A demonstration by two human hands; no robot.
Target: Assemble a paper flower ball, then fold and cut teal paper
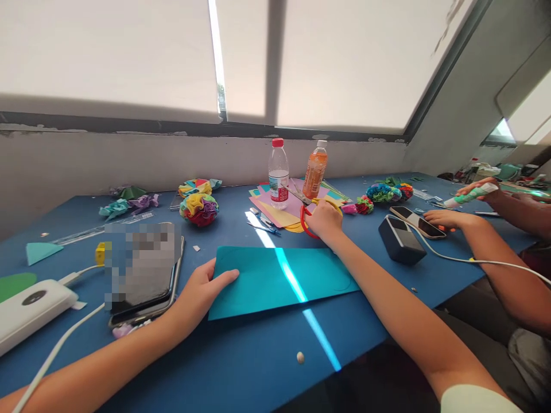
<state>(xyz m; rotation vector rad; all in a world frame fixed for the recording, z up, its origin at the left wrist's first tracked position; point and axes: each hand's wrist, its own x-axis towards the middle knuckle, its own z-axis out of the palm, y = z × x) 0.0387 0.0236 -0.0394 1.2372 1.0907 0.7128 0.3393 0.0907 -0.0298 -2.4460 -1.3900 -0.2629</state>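
Note:
My left hand [202,293] grips the left end of a folded-looking teal sheet of paper [262,281], thumb on top and fingers underneath. A faint curved line shows near the sheet's right end. Beyond the sheet, my right hand [325,222] is closed around scissors [305,222] with red and yellow handles. The scissor blades point away to the upper left, close to a red-capped clear bottle [279,178]. Under and around the bottle lies a pile of coloured paper [289,219]. My right forearm passes over the sheet's right end.
An orange drink bottle [315,172] stands behind my right hand. Paper pompoms [200,209] sit at the back. A phone [144,275] and white power bank [37,310] lie left. A black box [401,240] and cable are right, near a co-worker's hand [447,219].

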